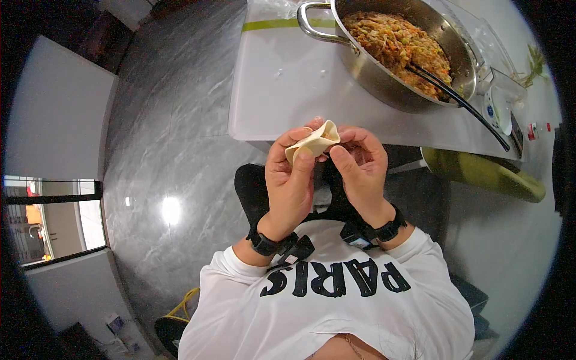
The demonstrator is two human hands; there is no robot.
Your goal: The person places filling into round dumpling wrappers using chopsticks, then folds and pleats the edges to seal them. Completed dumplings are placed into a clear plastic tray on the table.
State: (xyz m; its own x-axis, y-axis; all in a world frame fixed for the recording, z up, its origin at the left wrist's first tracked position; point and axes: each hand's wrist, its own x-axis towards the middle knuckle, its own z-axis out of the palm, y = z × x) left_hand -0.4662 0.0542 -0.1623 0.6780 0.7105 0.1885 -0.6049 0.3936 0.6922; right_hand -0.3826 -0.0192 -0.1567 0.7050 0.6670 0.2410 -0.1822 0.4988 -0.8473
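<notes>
Between my hands, in front of the table edge, is a dumpling wrapper [313,143] folded over some filling. Its middle is pinched together, and a bit of filling shows at the open right end. My left hand [290,175] grips the wrapper, thumb on the near face and fingers behind. With its fingertips at the right end, my right hand [360,173] holds the dough too; its thumb is slightly apart from the wrapper. A steel pot [378,87] of chopped filling [396,49] stands on the table beyond, with black chopsticks [459,101] resting in it.
The white table [279,99] has a rounded left corner and a few small white specks. At its right end are a patterned white bowl [497,110] and a clear plastic container [508,83]. A green chair seat [481,173] sits under the right edge.
</notes>
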